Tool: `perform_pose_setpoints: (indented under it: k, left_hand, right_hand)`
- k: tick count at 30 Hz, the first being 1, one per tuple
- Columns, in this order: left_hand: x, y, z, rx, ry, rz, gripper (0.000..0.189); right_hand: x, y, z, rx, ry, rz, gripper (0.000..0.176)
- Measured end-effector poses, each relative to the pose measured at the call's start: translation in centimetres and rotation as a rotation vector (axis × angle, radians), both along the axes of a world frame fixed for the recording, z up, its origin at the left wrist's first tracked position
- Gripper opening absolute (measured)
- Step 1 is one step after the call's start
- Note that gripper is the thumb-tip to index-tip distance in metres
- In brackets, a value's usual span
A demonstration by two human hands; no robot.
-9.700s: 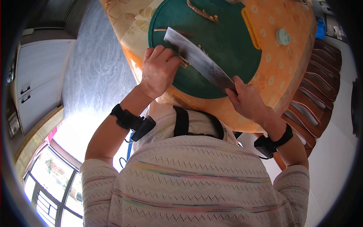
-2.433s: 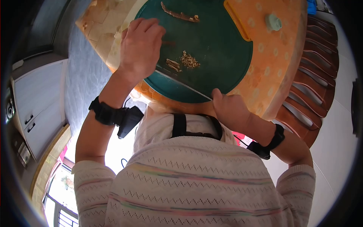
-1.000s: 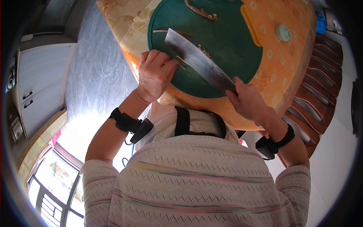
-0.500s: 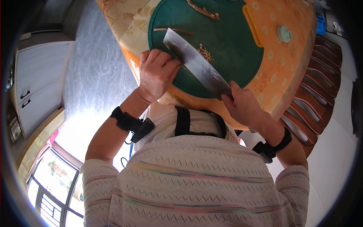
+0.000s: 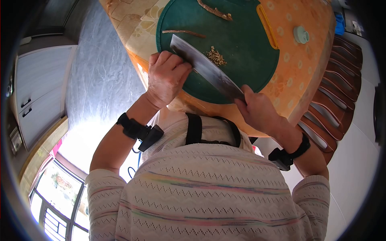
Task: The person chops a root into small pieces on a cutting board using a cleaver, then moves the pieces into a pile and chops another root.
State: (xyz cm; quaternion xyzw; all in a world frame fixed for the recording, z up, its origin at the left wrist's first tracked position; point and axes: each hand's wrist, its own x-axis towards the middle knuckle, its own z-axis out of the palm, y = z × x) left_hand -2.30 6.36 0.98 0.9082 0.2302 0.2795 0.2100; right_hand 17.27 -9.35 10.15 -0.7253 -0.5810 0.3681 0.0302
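Observation:
My right hand point(image 5: 257, 109) is closed round the handle end of a wide-bladed cleaver point(image 5: 207, 69). The blade slants up and left across the green round cutting board point(image 5: 249, 56), its far part beside the fingertips of my left hand point(image 5: 167, 76). Those fingers are pinched on a thin brown root, mostly hidden, with only a small bit showing by the blade. A small heap of chopped root bits point(image 5: 217, 56) lies just beyond the cleaver. Farther up the board are a thin root point(image 5: 184, 33) and a thicker, bent root point(image 5: 213, 10).
The board has a yellow handle strip point(image 5: 267, 26) on its right side. On the patterned orange tablecloth point(image 5: 295, 72) stands a pale green lid-like object point(image 5: 300, 35). Brown curved slatted seating point(image 5: 333, 100) is at the right, and a pale cabinet point(image 5: 42, 80) at the left.
The cleaver's blade has lowered and tilted, its tip shifting slightly down and left. My left hand stays in almost the same place.

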Motion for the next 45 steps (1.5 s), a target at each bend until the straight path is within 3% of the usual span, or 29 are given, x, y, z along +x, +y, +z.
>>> perform_pose_setpoints:
  k: [31,37,40,43,45]
  left_hand:
    - [-0.3,2.4,2.0,0.036,-0.043,0.069,0.017]
    - [2.4,5.2,5.0,0.131,-0.247,0.154,0.015]
    - [5.1,6.4,5.6,0.177,-0.238,0.122,0.016]
    - [7.3,6.4,5.6,0.27,-0.069,0.073,0.016]
    - [7.6,6.2,5.3,0.195,0.06,-0.094,0.016]
  right_hand:
    - [-0.7,-0.2,0.1,0.001,-0.018,-0.014,0.016]
    - [-0.9,-0.3,-0.1,-0.046,-0.013,-0.019,0.016]
    - [-1.1,-0.4,-0.2,-0.023,-0.024,-0.018,0.018]
    - [-1.2,-0.4,0.0,-0.002,-0.027,-0.009,0.018]
    - [-1.4,-0.3,0.2,-0.036,-0.054,0.014,0.014]
